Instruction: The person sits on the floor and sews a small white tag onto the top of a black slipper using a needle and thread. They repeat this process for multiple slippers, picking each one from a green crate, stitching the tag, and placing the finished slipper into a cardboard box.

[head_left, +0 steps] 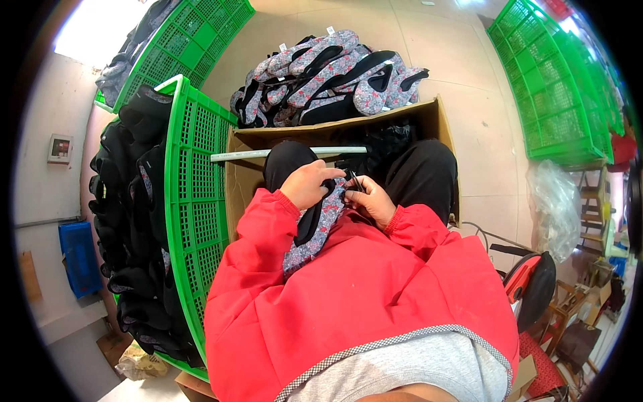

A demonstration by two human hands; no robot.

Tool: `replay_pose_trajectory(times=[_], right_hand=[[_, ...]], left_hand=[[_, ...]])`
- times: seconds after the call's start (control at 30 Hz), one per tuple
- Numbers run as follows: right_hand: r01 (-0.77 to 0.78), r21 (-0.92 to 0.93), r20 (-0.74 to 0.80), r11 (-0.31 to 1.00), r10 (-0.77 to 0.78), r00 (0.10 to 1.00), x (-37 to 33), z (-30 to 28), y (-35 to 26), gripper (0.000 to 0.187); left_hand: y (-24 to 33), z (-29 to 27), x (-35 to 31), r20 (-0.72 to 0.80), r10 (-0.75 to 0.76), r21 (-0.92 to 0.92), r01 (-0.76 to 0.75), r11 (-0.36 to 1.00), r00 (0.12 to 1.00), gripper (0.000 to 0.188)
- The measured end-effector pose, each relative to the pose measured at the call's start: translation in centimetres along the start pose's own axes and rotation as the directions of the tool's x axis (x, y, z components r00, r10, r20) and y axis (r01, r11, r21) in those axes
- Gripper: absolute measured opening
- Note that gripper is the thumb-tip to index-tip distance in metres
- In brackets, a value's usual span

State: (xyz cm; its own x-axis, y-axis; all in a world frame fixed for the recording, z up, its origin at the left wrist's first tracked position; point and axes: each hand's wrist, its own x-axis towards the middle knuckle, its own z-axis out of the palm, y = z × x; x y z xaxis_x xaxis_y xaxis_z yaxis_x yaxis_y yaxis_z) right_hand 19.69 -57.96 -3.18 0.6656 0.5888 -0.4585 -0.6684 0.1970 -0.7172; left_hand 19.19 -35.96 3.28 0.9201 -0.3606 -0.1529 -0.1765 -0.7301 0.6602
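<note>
Over my lap lies a slipper-like piece [321,218] of grey floral fabric with a black lining. My left hand [309,184] is closed on its upper part, index finger stretched toward the tip. At the same end, my right hand [373,203] is closed around a small dark pointed tool [353,179] that looks like thread snips. The fingers of both hands nearly meet there. Part of the tool is hidden in the right hand, and my red sleeves cover both forearms.
An open cardboard box [445,141] surrounds my knees, with a pale bar [234,155] across it and black material inside. Beyond it lies a pile of floral pieces [328,74]. A green crate [201,147] of black pieces stands left; more green crates [542,87] stand far right.
</note>
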Motion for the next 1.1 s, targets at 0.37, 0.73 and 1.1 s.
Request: replay_pose_trajectory(times=[0.37,0.73,1.1], right_hand=[[0.019,0.039,0.055,0.999,-0.022,0.998,-0.1,0.2,0.2,0.022],[0.196,-0.135,0.145,0.971,-0.176,0.974,-0.6,0.1,0.4,0.025],[0.346,-0.421,0.107,0.838,-0.333,0.937,-0.4,1.1,1.0,0.023]], left_hand=[[0.9,-0.6,-0.7,-0.145,0.396,0.353,-0.326,0.877,0.907,0.026],[0.7,2.7,-1.3,-0.570,0.194,0.112,-0.158,0.981,0.798,0.017],[0.8,2.8,-1.4,-0.592,0.178,0.111,-0.139,0.984,0.786,0.017]])
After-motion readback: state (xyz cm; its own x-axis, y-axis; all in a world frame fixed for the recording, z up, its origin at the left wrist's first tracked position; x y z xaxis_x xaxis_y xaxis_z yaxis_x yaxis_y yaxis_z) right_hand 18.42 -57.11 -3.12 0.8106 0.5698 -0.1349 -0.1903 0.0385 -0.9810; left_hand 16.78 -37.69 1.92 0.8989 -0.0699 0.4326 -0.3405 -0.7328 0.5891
